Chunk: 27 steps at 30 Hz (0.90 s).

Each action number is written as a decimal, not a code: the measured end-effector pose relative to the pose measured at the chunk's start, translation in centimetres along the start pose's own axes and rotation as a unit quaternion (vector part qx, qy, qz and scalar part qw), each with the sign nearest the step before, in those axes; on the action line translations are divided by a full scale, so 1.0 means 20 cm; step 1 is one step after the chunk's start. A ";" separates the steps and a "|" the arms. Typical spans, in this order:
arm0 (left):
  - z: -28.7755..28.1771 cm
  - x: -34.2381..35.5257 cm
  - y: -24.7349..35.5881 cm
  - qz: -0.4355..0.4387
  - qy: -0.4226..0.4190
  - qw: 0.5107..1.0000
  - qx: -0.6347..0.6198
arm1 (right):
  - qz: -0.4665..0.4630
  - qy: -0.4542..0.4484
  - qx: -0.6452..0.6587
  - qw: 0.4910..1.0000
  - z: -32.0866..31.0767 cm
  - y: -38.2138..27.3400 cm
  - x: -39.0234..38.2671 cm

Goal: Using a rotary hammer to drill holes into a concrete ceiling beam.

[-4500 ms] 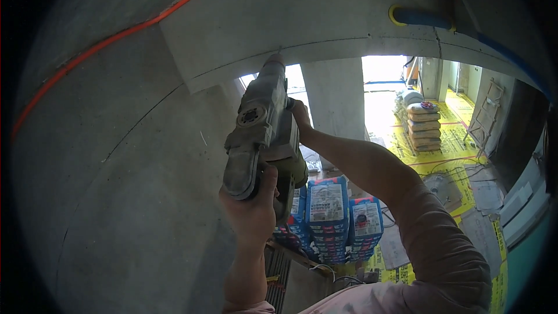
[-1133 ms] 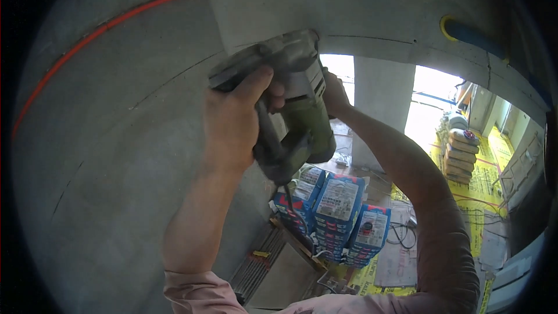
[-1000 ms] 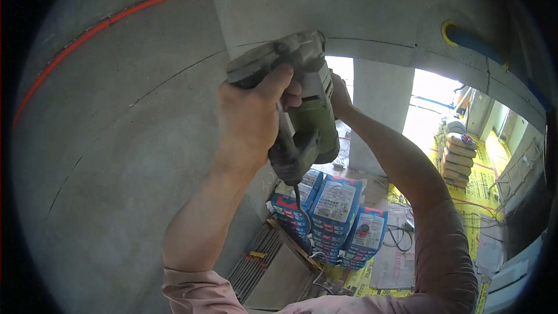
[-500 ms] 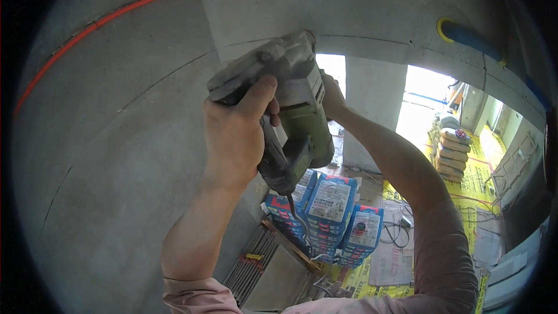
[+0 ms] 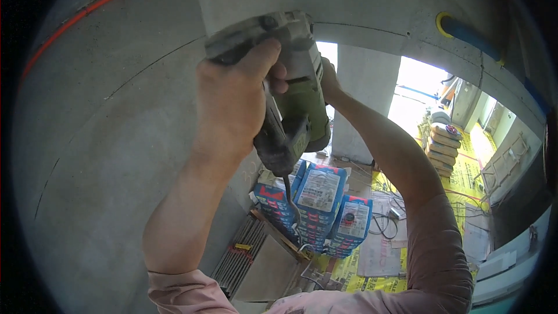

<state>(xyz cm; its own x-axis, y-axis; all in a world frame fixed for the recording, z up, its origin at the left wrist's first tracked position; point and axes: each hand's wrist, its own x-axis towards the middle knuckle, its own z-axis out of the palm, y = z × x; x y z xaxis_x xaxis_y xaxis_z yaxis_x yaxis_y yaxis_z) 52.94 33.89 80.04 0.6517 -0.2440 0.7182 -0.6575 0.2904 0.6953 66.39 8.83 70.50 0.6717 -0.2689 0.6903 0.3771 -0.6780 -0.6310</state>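
A dusty green and grey corded power tool, shaped like a rotary hammer (image 5: 308, 107), is raised in front of me against the grey wall. My left hand (image 5: 232, 99) is wrapped around its rear handle, the thumb lying near the top of the grip. On the tool's far right side my right hand (image 5: 329, 78) grips it, with most of its fingers hidden behind the body. The tool's front end is out of sight behind its housing. From the bottom of the handle a dark cord (image 5: 289, 192) hangs down.
Blue packaged bags (image 5: 317, 189) are stacked below the tool, beside leaning boards (image 5: 270, 267). An orange conduit (image 5: 110, 0) runs along the wall at upper left, a blue pipe (image 5: 471, 38) at upper right. Brown sacks (image 5: 444, 145) stand farther back; loose cables (image 5: 386, 227) lie on the floor.
The tool and both hands have risen slightly in view, with my left forearm shifted left. The background has moved a little left and up. Both hands keep their hold.
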 end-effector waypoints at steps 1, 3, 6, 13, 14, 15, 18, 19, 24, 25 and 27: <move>-0.01 0.01 0.02 -0.064 0.017 0.998 -0.021 | 0.004 -0.010 -0.037 0.999 -0.03 -0.05 0.00; -0.03 0.03 0.03 -0.083 0.035 0.994 -0.056 | 0.007 -0.019 -0.072 0.997 -0.05 -0.07 0.01; -0.03 0.02 0.03 -0.097 0.052 0.991 -0.081 | -0.016 -0.024 -0.121 0.992 -0.04 -0.04 0.02; 0.00 -0.02 0.02 -0.070 0.037 0.996 -0.041 | -0.043 0.003 0.002 0.999 -0.02 -0.03 -0.04; -0.01 -0.03 0.02 -0.073 0.038 0.996 -0.040 | -0.041 -0.014 -0.039 0.998 -0.04 -0.04 -0.03; -0.02 -0.03 0.02 -0.076 0.042 0.995 -0.049 | -0.042 -0.030 -0.079 0.996 -0.05 -0.07 -0.02; -0.04 -0.01 -0.03 -0.089 0.052 0.992 -0.068 | -0.018 -0.036 -0.113 0.993 -0.07 -0.13 -0.03; -0.03 0.00 -0.05 -0.092 0.055 0.991 -0.082 | -0.019 -0.033 -0.115 0.993 -0.07 -0.07 -0.01; 0.00 -0.01 -0.04 -0.069 0.047 0.994 -0.077 | -0.017 0.012 -0.080 0.997 -0.03 0.02 0.01; 0.01 0.00 -0.04 -0.064 0.039 0.993 -0.092 | -0.020 0.012 -0.079 0.997 -0.03 -0.02 0.00; 0.04 0.02 0.00 -0.062 0.034 0.995 -0.077 | -0.007 0.001 -0.047 0.999 -0.05 -0.08 -0.03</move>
<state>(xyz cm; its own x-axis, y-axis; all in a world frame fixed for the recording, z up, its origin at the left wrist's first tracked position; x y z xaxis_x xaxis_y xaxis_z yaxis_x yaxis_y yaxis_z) 52.89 33.12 80.27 0.7517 -0.2248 0.6200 -0.5085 0.4012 0.7619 64.76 9.33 71.55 0.6658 -0.2597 0.6995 0.3245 -0.7434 -0.5848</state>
